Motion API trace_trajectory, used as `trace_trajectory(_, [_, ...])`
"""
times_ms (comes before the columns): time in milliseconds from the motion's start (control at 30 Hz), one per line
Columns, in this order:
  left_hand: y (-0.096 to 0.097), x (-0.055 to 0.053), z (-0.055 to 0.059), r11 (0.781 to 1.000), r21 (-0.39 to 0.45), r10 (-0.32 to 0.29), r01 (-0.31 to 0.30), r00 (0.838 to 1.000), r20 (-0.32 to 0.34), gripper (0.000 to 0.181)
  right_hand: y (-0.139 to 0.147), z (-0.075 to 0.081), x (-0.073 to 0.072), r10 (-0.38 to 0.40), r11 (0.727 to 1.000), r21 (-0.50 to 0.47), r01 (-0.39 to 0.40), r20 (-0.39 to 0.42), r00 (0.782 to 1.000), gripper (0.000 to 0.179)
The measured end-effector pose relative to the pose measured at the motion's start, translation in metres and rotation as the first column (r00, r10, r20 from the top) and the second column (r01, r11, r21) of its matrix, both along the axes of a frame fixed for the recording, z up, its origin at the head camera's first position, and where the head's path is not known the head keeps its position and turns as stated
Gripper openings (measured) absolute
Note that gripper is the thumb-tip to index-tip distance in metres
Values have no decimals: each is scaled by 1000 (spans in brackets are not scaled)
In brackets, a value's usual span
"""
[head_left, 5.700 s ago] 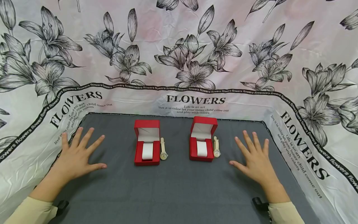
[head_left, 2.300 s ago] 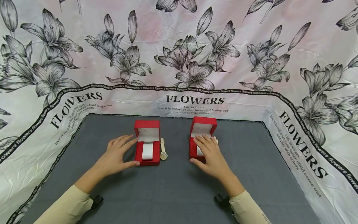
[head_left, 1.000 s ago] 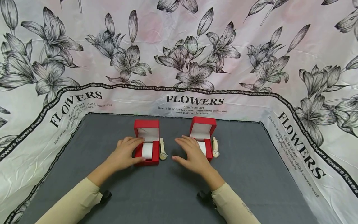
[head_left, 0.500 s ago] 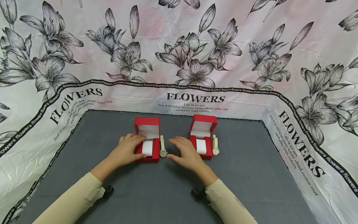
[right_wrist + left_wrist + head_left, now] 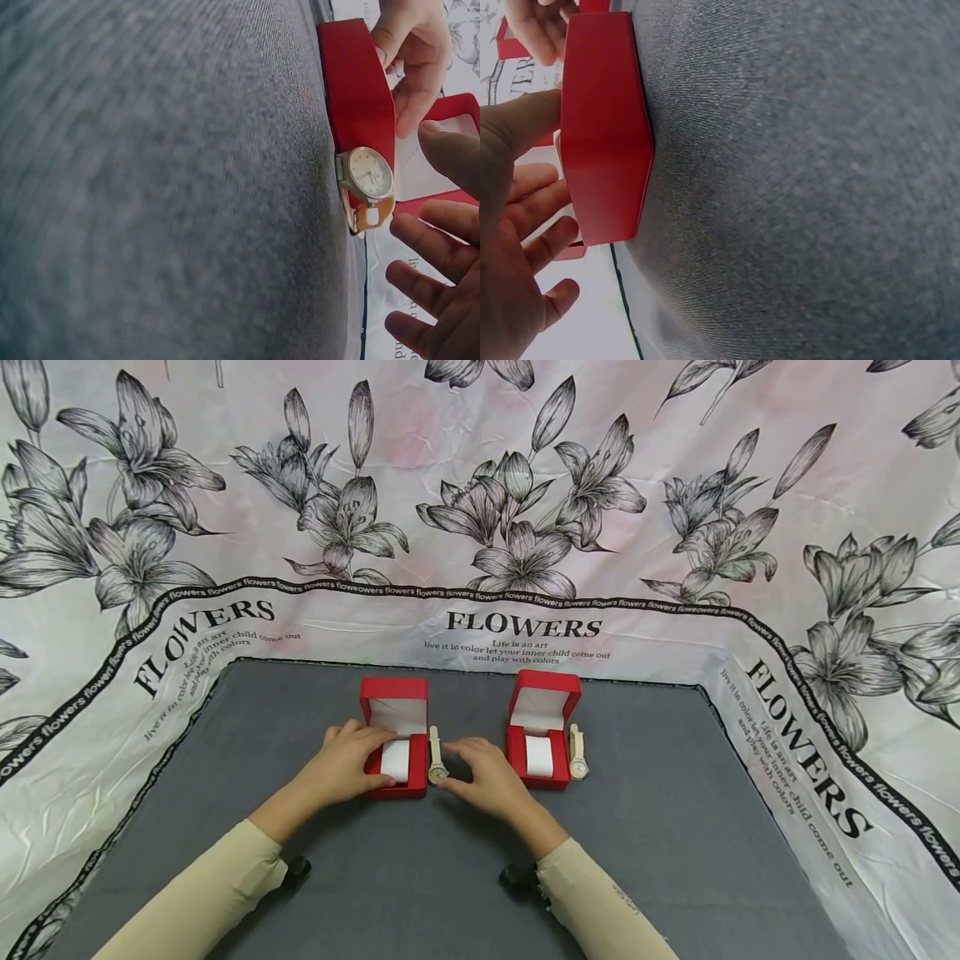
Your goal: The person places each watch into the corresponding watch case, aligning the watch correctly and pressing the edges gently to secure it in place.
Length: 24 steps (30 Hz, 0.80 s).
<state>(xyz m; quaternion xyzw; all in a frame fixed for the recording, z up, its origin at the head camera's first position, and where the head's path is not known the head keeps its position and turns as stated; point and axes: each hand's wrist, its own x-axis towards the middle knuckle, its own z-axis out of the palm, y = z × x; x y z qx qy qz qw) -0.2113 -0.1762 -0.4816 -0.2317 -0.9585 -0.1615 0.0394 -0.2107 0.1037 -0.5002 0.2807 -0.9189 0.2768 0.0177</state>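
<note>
A red watch box (image 5: 416,768) stands with its lid up, a white watch cushion (image 5: 395,762) seated in it. My left hand (image 5: 341,767) reaches over its left side, thumb and index fingertips at the cushion's front and back ends; I cannot tell whether they pinch it. In the left wrist view the box's red walls (image 5: 607,135) hide the cushion. A cream-strapped wristwatch (image 5: 437,760) leans along the box's right side, dial (image 5: 370,172) facing outward. My right hand (image 5: 487,779) hovers beside it, holding nothing, thumb and index apart with the watch just beyond their tips.
To the right stands another open red box (image 5: 557,764) with a white cushion (image 5: 538,756), a second wristwatch (image 5: 577,756) beside it. Grey cloth (image 5: 420,893) covers the table. A flower-printed sheet (image 5: 420,510) hangs behind.
My right hand has gone from the right box leftward to the left watch. My left hand has moved in over the left box's cushion. Boxes and watches stay where they were.
</note>
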Motion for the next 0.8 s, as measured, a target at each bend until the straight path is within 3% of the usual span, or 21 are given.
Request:
trace_trajectory(433, [4, -3, 1, 999, 40, -5, 5, 1000, 11, 70, -2, -10, -3, -34, 999, -27, 36, 92, 995, 58])
trace_trajectory(800, [4, -5, -2, 999, 39, -32, 35, 997, -70, 74, -2, -9, -3, -38, 999, -13, 40, 126, 991, 56])
